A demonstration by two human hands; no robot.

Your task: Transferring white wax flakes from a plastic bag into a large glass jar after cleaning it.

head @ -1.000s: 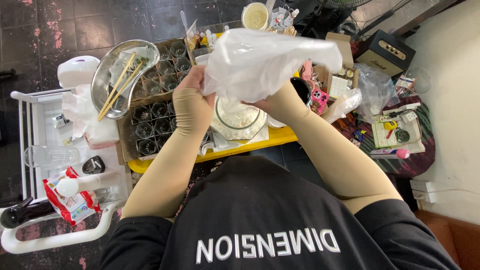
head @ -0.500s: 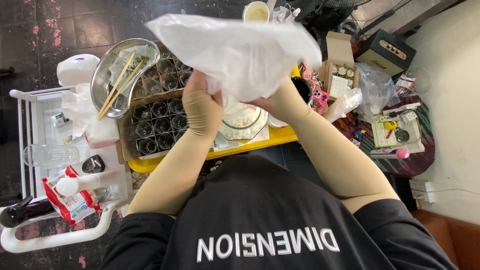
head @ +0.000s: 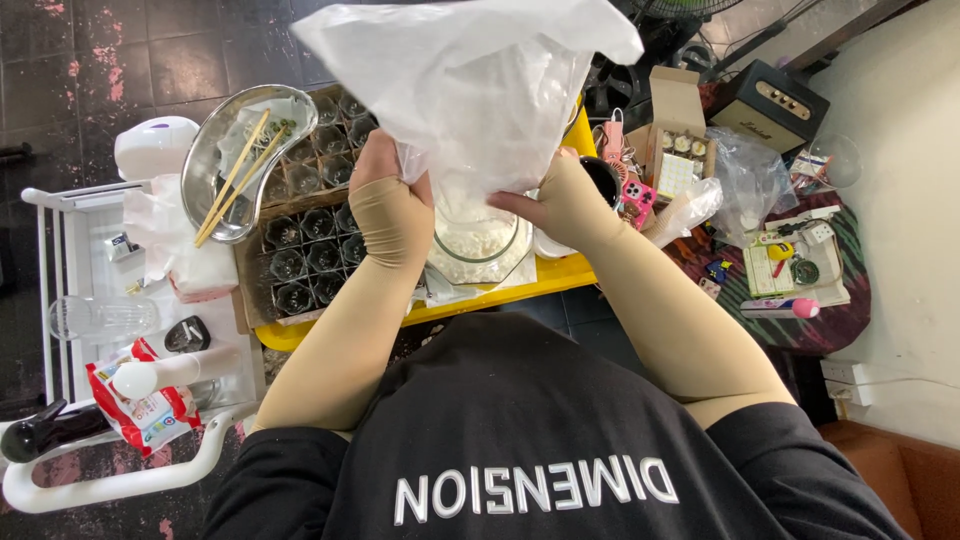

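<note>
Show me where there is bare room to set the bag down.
Little bare room. A strip of yellow table lies free right of the glass bowl. The white cart shelf has a patch between the steel dish and clear cup. The jar crate is full.

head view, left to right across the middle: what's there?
white cart → metal bowl with chopsticks → crate of small glasses → left hand → white plastic bag → right hand → open cardboard box → clear bag
</note>
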